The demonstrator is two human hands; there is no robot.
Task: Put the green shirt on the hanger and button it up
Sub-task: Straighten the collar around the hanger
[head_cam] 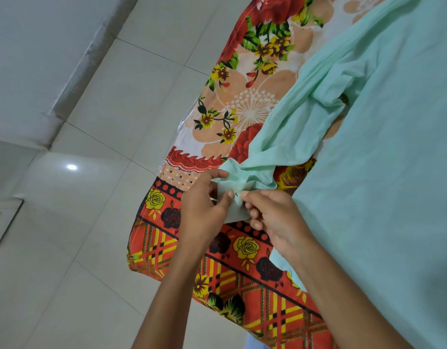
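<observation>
Head view. The green shirt (pixel 383 147) lies spread over a bed covered by a floral bedsheet (pixel 247 102), its broad body filling the right side of the picture and one sleeve (pixel 288 137) running down and to the left toward the bed's near edge. The sheet is printed with red and yellow roses on a peach ground, with an orange plaid border hanging over the side of the bed. Both hands meet at the cuff end (pixel 236 182) of that sleeve, just above the plaid border. The left hand (pixel 204 207) has its thumb and forefinger curled in a pinch grip on the bunched cloth, the thumb lying on top of the fold. The right hand (pixel 275 215) faces it, fingers curled, its fingertips (pixel 247 197) pinching the same piece of fabric right beside the left thumb; the two hands touch or nearly touch there. A small dark mark shows on the cloth between the fingertips; whether it is a button or a buttonhole cannot be told. Both forearms enter from the bottom edge of the picture. To the left of the bed lies a floor of pale tiles (pixel 96 137), with a bright spot of reflected light (pixel 72 167), meeting a white wall (pixel 28 59) at upper left.
</observation>
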